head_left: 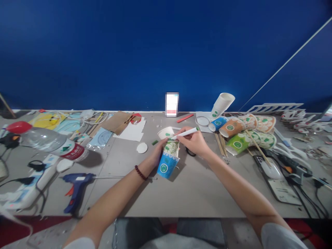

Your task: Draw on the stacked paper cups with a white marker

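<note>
Joined paper cups (pixel 168 162) stand in front of me, blue at the lower end and white with green print higher up. My left hand (pixel 159 151) is closed around their left side, a dark red bead bracelet on its wrist. In my right hand (pixel 194 141) is a white marker (pixel 187 133) with a green end, pinched between the fingers. Its tip points left and is at the upper part of the cups; whether it touches the surface I cannot tell. A small green cap (pixel 155 142) and a white paper disc (pixel 141 148) lie left of the cups.
Left are a glue gun (pixel 77 185), a power strip (pixel 28 186), a lying bottle (pixel 52 141) and cardboard (pixel 118 121). Several printed cups (pixel 237 143), a white cup stack (pixel 221 105) and wooden sticks (pixel 221 144) are at right. A phone (pixel 172 104) stands against the blue wall.
</note>
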### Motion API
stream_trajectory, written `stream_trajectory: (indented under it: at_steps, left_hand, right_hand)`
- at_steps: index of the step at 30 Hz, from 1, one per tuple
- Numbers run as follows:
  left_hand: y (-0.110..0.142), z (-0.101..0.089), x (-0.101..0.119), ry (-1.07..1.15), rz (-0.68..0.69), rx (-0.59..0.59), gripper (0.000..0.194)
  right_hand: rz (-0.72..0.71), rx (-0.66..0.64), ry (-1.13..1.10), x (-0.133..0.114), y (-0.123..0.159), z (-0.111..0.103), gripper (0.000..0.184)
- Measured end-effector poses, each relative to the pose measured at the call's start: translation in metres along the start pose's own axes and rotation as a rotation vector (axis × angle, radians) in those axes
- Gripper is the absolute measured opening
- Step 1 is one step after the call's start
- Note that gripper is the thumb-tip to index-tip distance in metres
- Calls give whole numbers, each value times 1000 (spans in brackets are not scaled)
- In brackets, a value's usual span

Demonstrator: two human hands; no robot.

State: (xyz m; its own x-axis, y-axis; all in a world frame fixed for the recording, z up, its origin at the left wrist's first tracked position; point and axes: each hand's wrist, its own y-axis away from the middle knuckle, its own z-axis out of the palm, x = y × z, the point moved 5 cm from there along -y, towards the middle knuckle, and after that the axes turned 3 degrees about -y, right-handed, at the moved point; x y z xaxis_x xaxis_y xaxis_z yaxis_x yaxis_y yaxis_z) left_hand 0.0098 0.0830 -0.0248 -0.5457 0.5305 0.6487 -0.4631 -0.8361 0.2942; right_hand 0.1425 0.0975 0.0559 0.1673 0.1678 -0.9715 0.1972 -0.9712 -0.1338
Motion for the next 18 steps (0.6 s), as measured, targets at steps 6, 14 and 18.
stream_trajectory:
  at_steps: [6, 14, 18]
  left_hand:
    - [0, 0, -1, 8, -12, 6, 38]
    - [-1, 1, 0, 4, -6, -1, 37]
    - [-2, -1, -1, 7, -21, 0, 36]
  right_hand:
    - [2, 34, -4, 0, 0, 1, 12]
    - [9, 64, -21, 3, -1, -1, 11]
    - [8, 78, -28, 3, -1, -2, 12]
